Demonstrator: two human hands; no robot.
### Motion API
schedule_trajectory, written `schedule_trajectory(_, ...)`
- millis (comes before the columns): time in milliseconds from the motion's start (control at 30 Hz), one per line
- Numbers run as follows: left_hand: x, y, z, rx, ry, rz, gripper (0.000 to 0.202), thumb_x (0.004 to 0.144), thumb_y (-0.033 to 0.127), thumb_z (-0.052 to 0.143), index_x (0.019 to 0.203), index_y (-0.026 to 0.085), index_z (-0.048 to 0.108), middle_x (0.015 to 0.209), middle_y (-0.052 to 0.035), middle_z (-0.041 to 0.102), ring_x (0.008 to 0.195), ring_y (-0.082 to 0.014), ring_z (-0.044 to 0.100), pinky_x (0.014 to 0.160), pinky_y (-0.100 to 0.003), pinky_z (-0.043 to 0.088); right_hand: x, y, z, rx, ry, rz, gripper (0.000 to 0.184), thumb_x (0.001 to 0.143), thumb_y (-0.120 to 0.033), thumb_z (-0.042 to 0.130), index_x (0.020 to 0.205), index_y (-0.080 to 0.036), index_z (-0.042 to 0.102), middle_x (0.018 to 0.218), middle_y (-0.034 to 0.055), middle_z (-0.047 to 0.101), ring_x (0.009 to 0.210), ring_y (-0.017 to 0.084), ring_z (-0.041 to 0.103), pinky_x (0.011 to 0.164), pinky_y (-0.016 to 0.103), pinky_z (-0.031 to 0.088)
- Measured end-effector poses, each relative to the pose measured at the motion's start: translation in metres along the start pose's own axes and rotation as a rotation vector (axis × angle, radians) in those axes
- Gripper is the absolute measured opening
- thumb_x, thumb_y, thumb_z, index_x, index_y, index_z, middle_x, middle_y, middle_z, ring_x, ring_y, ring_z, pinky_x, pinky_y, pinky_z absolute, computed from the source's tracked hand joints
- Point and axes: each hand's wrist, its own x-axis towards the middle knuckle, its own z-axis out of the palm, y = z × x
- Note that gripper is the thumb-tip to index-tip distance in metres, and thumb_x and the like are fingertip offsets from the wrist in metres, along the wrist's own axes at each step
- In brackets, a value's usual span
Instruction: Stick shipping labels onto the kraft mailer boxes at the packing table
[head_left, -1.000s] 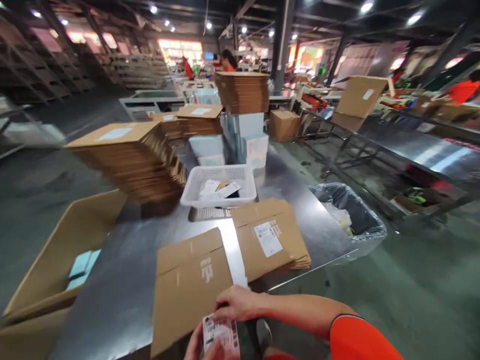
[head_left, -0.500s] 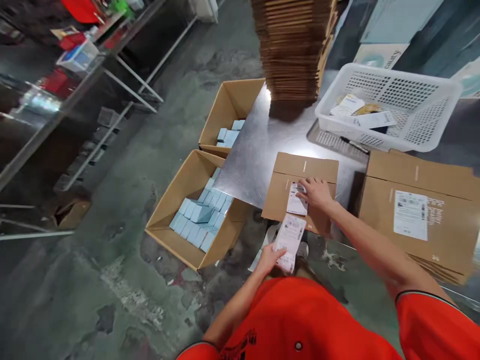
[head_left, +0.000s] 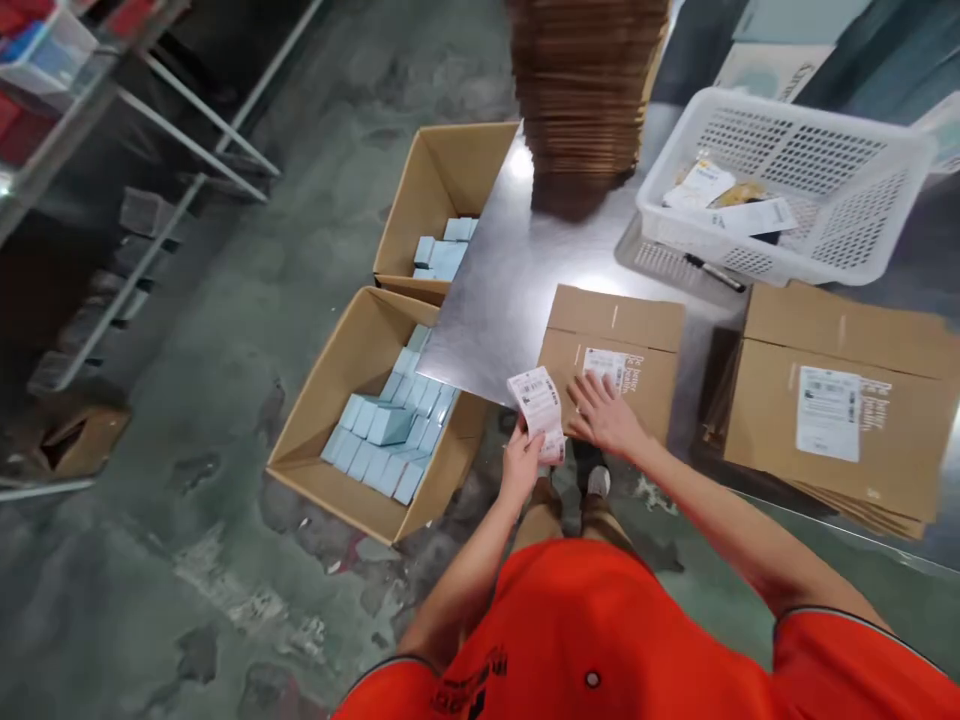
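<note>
My left hand (head_left: 520,466) is closed around a strip of white shipping labels (head_left: 538,404), held upright at the near edge of the metal table (head_left: 501,292). My right hand (head_left: 606,416) lies flat with fingers spread on a flattened cardboard box (head_left: 627,334). A white label (head_left: 606,364) is stuck on that box just beyond my fingertips.
A stack of flat boxes (head_left: 841,412) with a label on top lies to the right. A white plastic basket (head_left: 787,190) with papers stands behind, beside a tall pile of flat cartons (head_left: 589,90). On the floor at left stand two open cartons (head_left: 369,420) with pale blue boxes.
The view swung from the hall down to the table edge. A label went from the strip onto the flat box. My right hand slid back toward me; my left hand lifted the strip.
</note>
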Motion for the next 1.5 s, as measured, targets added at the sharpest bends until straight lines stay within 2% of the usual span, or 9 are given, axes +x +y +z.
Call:
schedule_trajectory(100,-0.005,0.002,0.001,0.054,-0.029,0.037,0.034,0.086,0.03,0.061,0.114,0.016,0.073,0.147,-0.0112,0.052,0.137,-0.0277,0.047,0.115,-0.035,0.034,-0.045,0.008,-0.01,0.045,0.047,0.055,0.051,0.099,-0.04,0.039,0.14,-0.013,0.051,0.148,0.014,0.046,0.141,0.03,0.034,0.118,0.05,0.026)
schedule_trajectory(267,-0.013,0.004,-0.003,0.061,-0.046,0.071,0.028,0.083,0.033,0.064,0.1,0.015,0.077,0.146,-0.0125,0.053,0.133,-0.0279,0.052,0.111,-0.033,0.038,-0.068,0.04,-0.036,0.079,0.236,0.953,0.046,0.09,-0.038,0.044,0.118,-0.008,0.065,0.126,0.0227,0.058,0.112,0.034,0.055,0.096,0.05,0.046)
schedule_trajectory(500,-0.048,0.034,0.009,-0.094,0.044,-0.114,0.046,0.07,0.053,0.074,0.09,0.012,0.076,0.094,-0.0119,0.076,0.09,-0.0266,0.07,0.083,-0.035,0.054,-0.097,0.036,-0.093,0.536,0.529,0.941,0.059,0.086,-0.05,0.051,0.133,-0.014,0.058,0.116,0.0139,0.065,0.101,0.027,0.06,0.092,0.045,0.05)
schedule_trajectory(800,-0.095,0.085,0.128,-0.25,-0.463,-0.245,0.056,0.056,0.063,0.08,0.076,0.011,0.074,0.069,-0.0041,0.068,0.064,-0.0163,0.063,0.066,-0.031,0.054,-0.28,0.156,-0.205,0.373,0.514,1.13,0.056,0.077,-0.056,0.064,0.121,-0.021,0.064,0.116,0.017,0.064,0.112,0.042,0.057,0.102,0.064,0.04)
schedule_trajectory(900,-0.101,0.082,0.138,-0.168,-0.562,-0.233,0.051,0.064,0.061,0.076,0.076,0.011,0.073,0.06,0.001,0.059,0.057,-0.0111,0.053,0.06,-0.026,0.049,-0.251,0.138,-0.209,0.388,0.464,0.882,0.072,0.072,-0.055,0.069,0.134,-0.02,0.055,0.146,0.0155,0.045,0.138,0.041,0.035,0.117,0.06,0.027)
schedule_trajectory(1000,-0.108,0.079,0.133,-0.081,-0.609,-0.21,0.047,0.07,0.056,0.073,0.084,0.011,0.074,0.065,-0.0004,0.061,0.064,-0.0124,0.054,0.064,-0.026,0.048,-0.185,0.095,-0.199,0.827,0.203,0.545,0.077,0.075,-0.054,0.068,0.143,-0.025,0.045,0.15,0.0093,0.043,0.132,0.03,0.047,0.107,0.046,0.046)
schedule_trajectory(1100,-0.11,0.083,0.118,-0.086,-0.605,-0.215,0.048,0.072,0.051,0.073,0.101,0.012,0.074,0.09,-0.0077,0.072,0.084,-0.0207,0.064,0.078,-0.033,0.051,-0.13,0.057,-0.18,1.097,-0.069,0.408,0.048,0.076,-0.053,0.068,0.109,-0.018,0.065,0.103,0.0071,0.069,0.089,0.022,0.065,0.076,0.034,0.055)
schedule_trajectory(1233,-0.1,0.095,0.094,-0.23,-0.408,-0.07,0.074,0.059,0.034,0.085,0.127,0.018,0.062,0.131,-0.0112,0.063,0.118,-0.027,0.058,0.098,-0.033,0.046,-0.095,0.024,-0.146,1.09,-0.09,0.415,0.042,0.08,-0.058,0.06,0.07,-0.017,0.061,0.061,0.0001,0.059,0.06,0.015,0.053,0.055,0.026,0.043)
schedule_trajectory(1500,-0.054,0.074,0.073,-0.074,0.003,-0.154,0.036,0.067,0.043,0.073,0.055,0.016,0.053,0.052,0.0041,0.049,0.056,-0.0095,0.044,0.053,-0.022,0.034,-0.062,-0.007,-0.1,0.724,-0.026,0.278,0.033,0.09,-0.049,0.051,0.083,-0.02,0.064,0.078,0.0046,0.067,0.071,0.018,0.058,0.065,0.028,0.042)
